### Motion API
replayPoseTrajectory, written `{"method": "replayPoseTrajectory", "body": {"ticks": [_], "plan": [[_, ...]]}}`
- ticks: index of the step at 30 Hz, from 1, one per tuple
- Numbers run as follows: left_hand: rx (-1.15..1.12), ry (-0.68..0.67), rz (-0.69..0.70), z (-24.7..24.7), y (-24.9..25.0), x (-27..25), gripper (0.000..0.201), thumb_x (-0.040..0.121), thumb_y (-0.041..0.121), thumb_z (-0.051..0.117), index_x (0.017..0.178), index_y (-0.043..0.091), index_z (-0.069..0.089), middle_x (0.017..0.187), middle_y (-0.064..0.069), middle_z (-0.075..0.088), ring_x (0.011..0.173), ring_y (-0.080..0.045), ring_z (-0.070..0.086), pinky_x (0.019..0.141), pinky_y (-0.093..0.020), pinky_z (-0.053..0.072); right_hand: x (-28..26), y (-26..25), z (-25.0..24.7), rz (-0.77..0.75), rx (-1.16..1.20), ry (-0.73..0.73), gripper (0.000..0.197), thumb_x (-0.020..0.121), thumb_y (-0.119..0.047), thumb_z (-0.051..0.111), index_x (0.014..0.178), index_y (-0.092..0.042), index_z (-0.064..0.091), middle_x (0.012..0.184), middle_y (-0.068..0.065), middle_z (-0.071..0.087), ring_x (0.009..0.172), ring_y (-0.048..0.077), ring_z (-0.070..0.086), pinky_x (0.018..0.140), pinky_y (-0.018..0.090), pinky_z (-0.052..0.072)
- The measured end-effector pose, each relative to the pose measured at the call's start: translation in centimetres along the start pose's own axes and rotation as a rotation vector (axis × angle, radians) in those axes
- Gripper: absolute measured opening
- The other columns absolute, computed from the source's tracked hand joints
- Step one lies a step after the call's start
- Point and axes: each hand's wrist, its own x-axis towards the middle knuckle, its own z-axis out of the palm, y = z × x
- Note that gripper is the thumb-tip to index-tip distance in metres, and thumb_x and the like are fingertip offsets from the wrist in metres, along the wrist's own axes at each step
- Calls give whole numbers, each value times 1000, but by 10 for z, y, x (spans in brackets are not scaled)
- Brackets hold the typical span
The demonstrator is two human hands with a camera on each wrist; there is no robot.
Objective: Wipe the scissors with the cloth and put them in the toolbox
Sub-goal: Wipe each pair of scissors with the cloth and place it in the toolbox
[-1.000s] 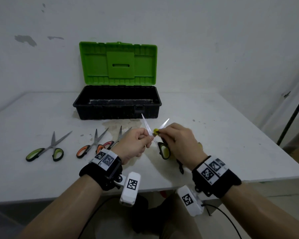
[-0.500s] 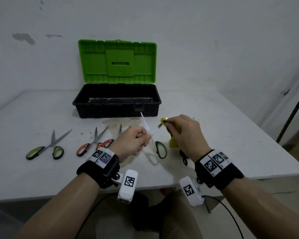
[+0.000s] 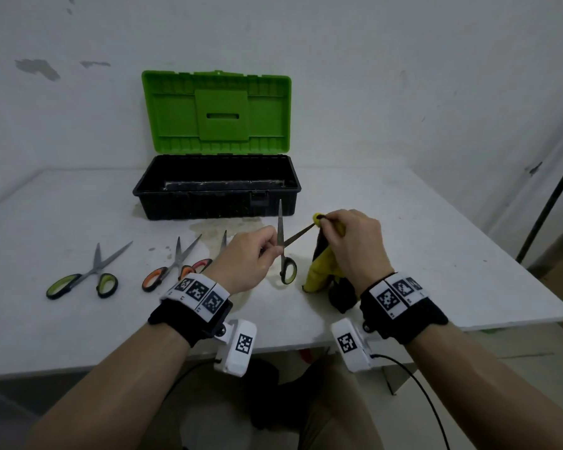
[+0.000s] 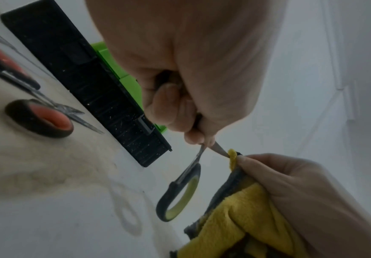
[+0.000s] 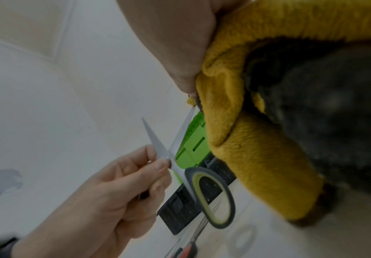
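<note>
1. Scissors with green-lined handles [image 3: 285, 254] are held above the table [image 3: 436, 254], just in front of the toolbox, blades spread apart; one blade points up, the other slants right into the cloth.
2. At the far left of the table, a second green-handled pair [image 3: 88, 277] lies flat with its blades open; next come an orange-handled pair [image 3: 169, 267] and a red-handled pair [image 3: 205, 261], the latter partly hidden behind the left wrist.
3. The left hand [image 3: 244, 264] pinches the held scissors near the pivot between thumb and curled fingers; one handle loop hangs free below.
4. The toolbox [image 3: 216, 206] stands behind the hands, its green lid [image 3: 216, 112] upright against the wall; as far as the head view reaches, the black tray shows no scissors inside.
5. The right hand [image 3: 355, 248] grips a yellow-and-dark cloth [image 3: 320, 271], fingers closed around it and pinching it over the tip of the slanted blade; the rest of the cloth hangs to the table.
6. The left wrist view shows the cloth's yellow fold [image 4: 232, 157] covering the blade tip, which the head view only hints at.
7. The right wrist view shows the free blade [image 5: 156, 139] bare and clear of the cloth.
</note>
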Motion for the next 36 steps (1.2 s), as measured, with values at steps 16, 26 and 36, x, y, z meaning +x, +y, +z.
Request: {"method": "replayPoseTrajectory", "body": {"ticks": [16,26,36], "plan": [[-219,-146,-169,-14,-4,2,17,93,23,68,83,9,68,69,4,71,55,-3,54,58,-20,42,-9,6,3,-36,35,-18,13,88,-24,71,83,-12,73,76,2,66,73,19,60,69,26,45],[-395,-317,-355,-30,-1,8,19,86,26,76,80,8,76,59,3,53,45,-8,38,40,-22,26,-17,-41,-18,-358,74,-253,10,89,-24,70,93,-16,74,85,-2,63,73,16,62,64,32,53],[-260,-397,-229,-28,0,3,22,89,22,74,92,1,75,49,13,51,44,-2,43,44,-13,33,-14,-27,6,-279,-3,-338,16,91,-29,65,98,-18,75,89,1,63,79,22,63,72,39,53]]}}
